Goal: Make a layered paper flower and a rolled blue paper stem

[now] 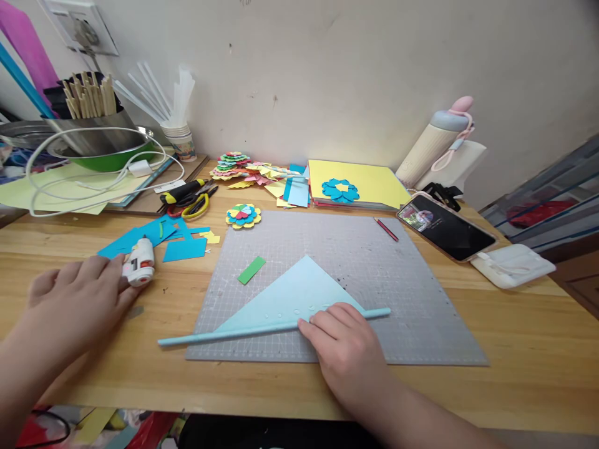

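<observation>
A light blue paper sheet [294, 290] lies on the grey cutting mat [374, 262], its near edge rolled into a thin tube [224, 335]. My right hand [344, 340] rests on that rolled edge, fingers pressed down flat on the paper. My left hand [79, 296] lies on the wooden table to the left, fingers stretched toward a small white glue gun [139, 262] and touching its near side. A green paper strip [251, 270] sits on the mat.
Blue paper scraps [180, 246], scissors [191, 202], paper flowers [243, 216], a yellow paper stack [360, 181], a red pencil [386, 229], a phone [444, 227], a white case [512, 265] and a bottle [433, 146] ring the mat. A green bowl [107, 159] and cable stand at back left.
</observation>
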`<state>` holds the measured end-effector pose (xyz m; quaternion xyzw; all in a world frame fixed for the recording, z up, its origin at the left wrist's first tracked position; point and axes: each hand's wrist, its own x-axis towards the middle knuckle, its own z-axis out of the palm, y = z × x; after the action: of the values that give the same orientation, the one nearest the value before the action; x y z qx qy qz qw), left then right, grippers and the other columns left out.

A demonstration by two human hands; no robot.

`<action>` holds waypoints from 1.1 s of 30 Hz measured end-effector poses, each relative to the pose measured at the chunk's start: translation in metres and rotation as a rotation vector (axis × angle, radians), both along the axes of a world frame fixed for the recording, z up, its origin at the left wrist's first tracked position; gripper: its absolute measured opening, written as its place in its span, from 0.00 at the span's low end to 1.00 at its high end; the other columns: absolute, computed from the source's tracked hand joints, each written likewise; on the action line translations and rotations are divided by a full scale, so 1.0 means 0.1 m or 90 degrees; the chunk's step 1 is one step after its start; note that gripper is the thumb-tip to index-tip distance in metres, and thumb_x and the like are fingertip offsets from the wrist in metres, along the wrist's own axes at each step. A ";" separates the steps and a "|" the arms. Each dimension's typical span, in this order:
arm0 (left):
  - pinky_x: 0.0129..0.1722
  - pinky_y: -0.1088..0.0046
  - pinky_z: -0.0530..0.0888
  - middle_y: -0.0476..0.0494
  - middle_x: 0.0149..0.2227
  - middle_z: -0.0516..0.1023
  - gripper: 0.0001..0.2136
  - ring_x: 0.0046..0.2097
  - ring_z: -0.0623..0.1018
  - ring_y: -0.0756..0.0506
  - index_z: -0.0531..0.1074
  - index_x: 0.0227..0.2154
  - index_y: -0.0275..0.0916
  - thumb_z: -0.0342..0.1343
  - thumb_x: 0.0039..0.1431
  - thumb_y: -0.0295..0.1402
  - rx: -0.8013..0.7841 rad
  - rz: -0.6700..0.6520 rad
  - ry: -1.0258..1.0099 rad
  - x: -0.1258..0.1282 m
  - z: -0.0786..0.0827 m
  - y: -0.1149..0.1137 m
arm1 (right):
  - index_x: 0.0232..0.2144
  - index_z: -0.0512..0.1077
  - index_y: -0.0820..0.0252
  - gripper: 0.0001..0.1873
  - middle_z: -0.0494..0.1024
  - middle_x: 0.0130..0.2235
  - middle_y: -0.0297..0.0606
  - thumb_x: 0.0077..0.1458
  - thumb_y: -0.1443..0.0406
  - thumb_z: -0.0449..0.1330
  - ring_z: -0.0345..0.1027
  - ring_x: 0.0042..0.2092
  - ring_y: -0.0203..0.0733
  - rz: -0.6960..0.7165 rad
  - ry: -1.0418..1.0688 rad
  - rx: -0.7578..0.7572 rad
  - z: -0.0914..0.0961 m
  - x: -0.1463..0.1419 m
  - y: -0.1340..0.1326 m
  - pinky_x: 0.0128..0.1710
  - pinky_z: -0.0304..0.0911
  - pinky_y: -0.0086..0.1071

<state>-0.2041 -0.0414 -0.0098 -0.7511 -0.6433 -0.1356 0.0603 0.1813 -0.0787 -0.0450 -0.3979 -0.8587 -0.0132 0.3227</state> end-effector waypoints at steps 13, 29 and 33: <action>0.59 0.63 0.56 0.51 0.54 0.77 0.20 0.55 0.73 0.41 0.67 0.58 0.47 0.52 0.63 0.33 0.081 -0.209 -0.058 1.67 -0.38 -0.81 | 0.33 0.77 0.63 0.17 0.72 0.25 0.37 0.61 0.75 0.49 0.58 0.29 0.41 -0.003 -0.050 0.006 0.00 0.00 0.00 0.33 0.56 0.37; 0.68 0.65 0.36 0.41 0.61 0.66 0.23 0.62 0.67 0.46 0.66 0.58 0.34 0.44 0.67 0.42 0.087 -0.196 -0.022 1.86 -0.33 -0.80 | 0.47 0.76 0.67 0.16 0.78 0.51 0.46 0.64 0.69 0.52 0.73 0.52 0.47 -0.039 -0.111 0.032 -0.03 0.09 -0.32 0.55 0.65 0.48; 0.68 0.63 0.34 0.39 0.61 0.66 0.26 0.63 0.66 0.45 0.66 0.58 0.32 0.37 0.69 0.45 0.085 -0.199 0.022 1.85 -0.32 -0.80 | 0.52 0.72 0.69 0.19 0.76 0.53 0.46 0.65 0.68 0.49 0.71 0.54 0.47 -0.044 -0.135 -0.005 0.03 0.09 -0.31 0.56 0.66 0.48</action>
<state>-0.0191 -0.1212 -0.0416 -0.8385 -0.5072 -0.1728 0.0990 0.1900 -0.1101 -0.0423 -0.4249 -0.8738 -0.0628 0.2280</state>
